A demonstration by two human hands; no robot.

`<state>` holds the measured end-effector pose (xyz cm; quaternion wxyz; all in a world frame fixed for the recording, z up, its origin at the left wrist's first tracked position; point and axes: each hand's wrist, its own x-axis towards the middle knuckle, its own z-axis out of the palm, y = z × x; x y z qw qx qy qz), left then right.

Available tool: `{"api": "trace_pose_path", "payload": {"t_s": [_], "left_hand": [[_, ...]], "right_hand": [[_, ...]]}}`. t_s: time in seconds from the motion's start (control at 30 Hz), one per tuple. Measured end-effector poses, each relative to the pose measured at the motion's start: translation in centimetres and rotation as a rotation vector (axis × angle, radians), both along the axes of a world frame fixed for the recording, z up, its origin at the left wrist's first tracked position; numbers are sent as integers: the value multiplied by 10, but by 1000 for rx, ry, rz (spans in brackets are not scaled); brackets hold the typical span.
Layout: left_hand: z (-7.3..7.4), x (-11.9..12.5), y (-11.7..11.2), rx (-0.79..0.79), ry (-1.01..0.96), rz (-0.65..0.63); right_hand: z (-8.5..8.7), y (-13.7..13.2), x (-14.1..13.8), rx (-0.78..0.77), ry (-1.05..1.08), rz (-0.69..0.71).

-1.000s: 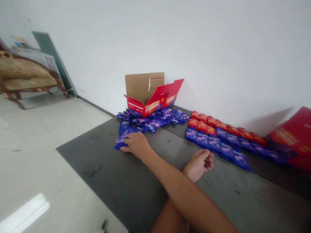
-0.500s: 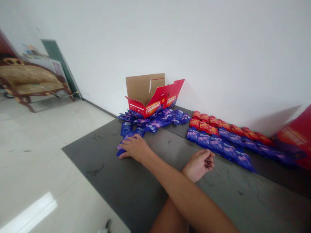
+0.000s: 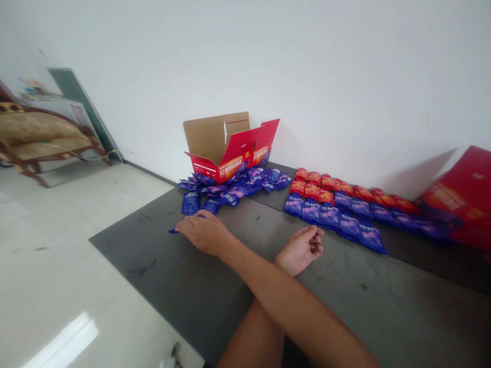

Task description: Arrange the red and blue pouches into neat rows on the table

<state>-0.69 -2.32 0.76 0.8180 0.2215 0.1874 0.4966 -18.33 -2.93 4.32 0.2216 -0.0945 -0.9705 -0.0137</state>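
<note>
R hand (image 3: 203, 232) over blue pouch (image 3: 174, 231), L hand (image 3: 301, 250) nr pouch rows (image 3: 330, 216); can't tell either grip's state

The dark grey tabletop (image 3: 146, 250) before you is streaked with blackish smudges (image 3: 140, 269). Near its far left corner, you have an open red printed carton (image 3: 233, 166), with a loose heap of blue-purple pouches (image 3: 238, 191) spread along its front; a single pouch (image 3: 191, 203) lies flat at the heap's near edge. To your right, red pouches (image 3: 312, 191) sit in rows behind neatly lined-up blue-purple sachets (image 3: 310, 210), toward a larger red printed box (image 3: 466, 191).
</note>
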Motion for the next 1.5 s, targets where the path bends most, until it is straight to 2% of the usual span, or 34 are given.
{"api": "trace_pose_path", "payload": {"t_s": [0.07, 0.17, 0.3, 0.4, 0.5, 0.6, 0.67, 0.73, 0.83, 0.97, 1.03, 1.13, 1.23, 1.3, 1.37, 1.5], "left_hand": [[-1, 0, 0, 8, 19, -6], [-4, 2, 0, 13, 66, -10], [-5, 4, 1, 17, 104, -6], [-3, 2, 4, -61, 99, 33], [-1, 0, 4, -122, 97, 53], [-4, 1, 2, -29, 57, 95], [-8, 4, -2, 3, 68, 57], [-11, 6, -5, 22, 114, -78], [-10, 6, -10, 89, 173, -275], [-2, 4, -15, 116, 276, -374], [1, 4, -16, 125, 340, -339], [3, 7, -17, 156, 387, -176], [4, 12, -16, 174, 400, -27], [4, 16, -15, 194, 428, 37], [1, 19, -14, 236, 476, 72], [-8, 24, -11, 339, 589, 113]], "right_hand": [[11, -3, 2, -125, 138, -107], [29, -8, 10, -396, 386, -295], [47, -10, 36, -681, 811, -362], [58, -4, 78, -744, 1007, -356], [68, 3, 139, -697, 1035, -378], [72, 8, 203, -636, 1042, -466], [69, 9, 237, -628, 1074, -510], [60, 12, 260, -665, 1099, -534], [43, 16, 281, -791, 1117, -557], [27, 21, 298, -943, 1123, -514], [24, 22, 307, -960, 1139, -474], [19, 18, 323, -1032, 1196, -497], [8, 0, 340, -1311, 1200, -570], [-2, -16, 350, -1469, 1129, -580], [-11, -30, 356, -1467, 1033, -617], [-21, -41, 357, -1302, 945, -740]]}}
